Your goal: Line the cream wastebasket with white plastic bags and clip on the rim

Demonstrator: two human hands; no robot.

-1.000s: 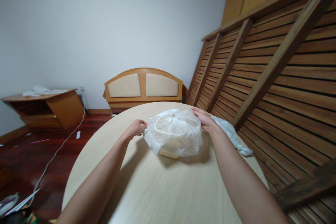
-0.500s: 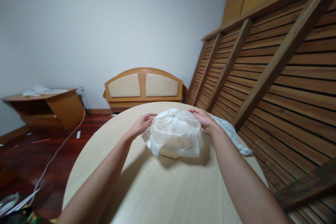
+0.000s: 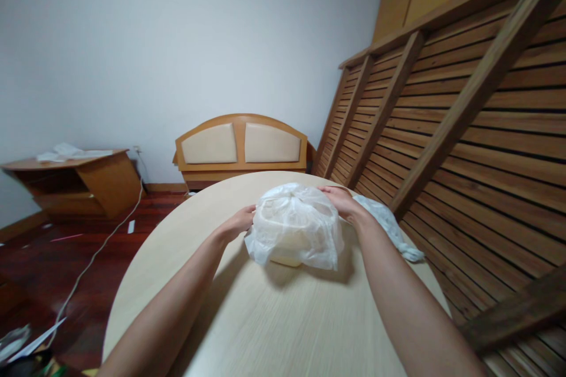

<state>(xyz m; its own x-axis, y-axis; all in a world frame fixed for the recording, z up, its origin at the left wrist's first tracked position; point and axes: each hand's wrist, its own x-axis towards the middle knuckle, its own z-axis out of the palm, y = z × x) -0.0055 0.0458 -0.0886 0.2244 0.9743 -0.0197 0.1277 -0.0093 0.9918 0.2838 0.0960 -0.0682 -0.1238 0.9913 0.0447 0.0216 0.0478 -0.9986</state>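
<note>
A thin, translucent white plastic bag [image 3: 294, 218] is draped over a cream-coloured container with a rounded rim, whose bottom edge [image 3: 286, 261] shows below the bag on the table. The bag is gathered at the top and hangs loose at the front. My left hand [image 3: 239, 222] is at the bag's left side, closed on its edge, with the fingertips partly behind the plastic. On the far right side, my right hand [image 3: 339, 201] grips the bag, its fingers bent and partly hidden.
The round pale wooden table [image 3: 283, 318] carries a crumpled whitish cloth or bag [image 3: 387, 227] at its right edge. Slatted wooden boards [image 3: 442, 129] lean close on the right. A headboard [image 3: 241, 141] stands behind, a low desk [image 3: 104, 182] to the left. A white cable [image 3: 92, 259] crosses the floor.
My left hand has moved down and slightly forward along the bag's left side, its fingers now closer in. The bag's lower left part has shifted right. My right hand has barely moved.
</note>
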